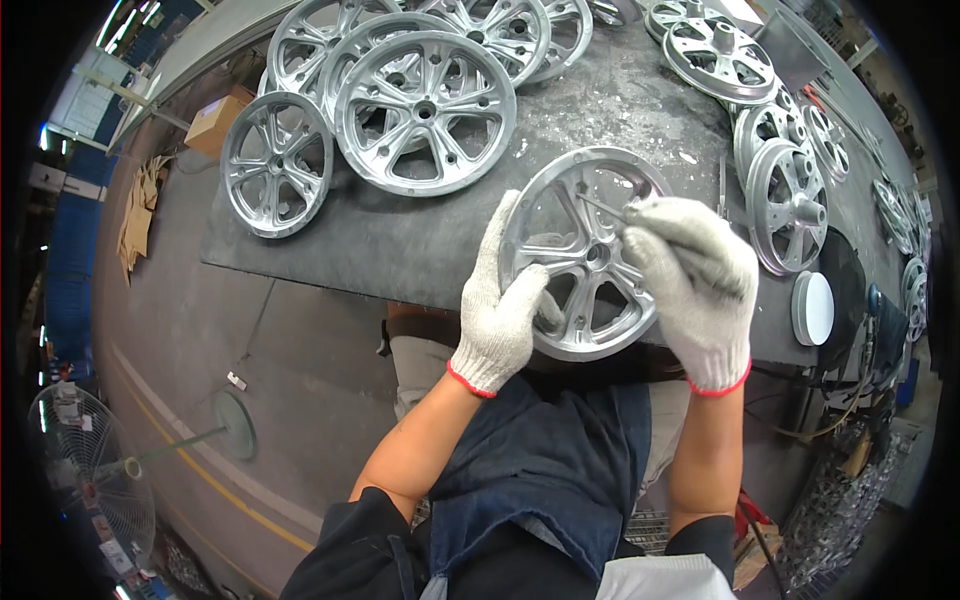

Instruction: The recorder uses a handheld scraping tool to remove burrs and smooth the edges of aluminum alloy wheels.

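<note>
A silver spoked metal wheel (598, 257) is tilted up at the near edge of the dark table, in front of my body. My left hand (503, 310), in a white knit glove with a red cuff, grips its left rim, the thumb lying over the front. My right hand (695, 275), gloved the same way, is closed around a thin dark metal rod-like tool (600, 206). The tool's tip reaches a spoke near the top left of the wheel. Its handle end is hidden in my palm.
Several similar wheels (425, 112) are piled at the table's far left, and more wheels (787, 205) stand stacked at the right. A round white-faced disc (813, 309) sits near the right front edge. Metal flakes litter the tabletop (620, 110). A fan (95, 480) stands on the floor at left.
</note>
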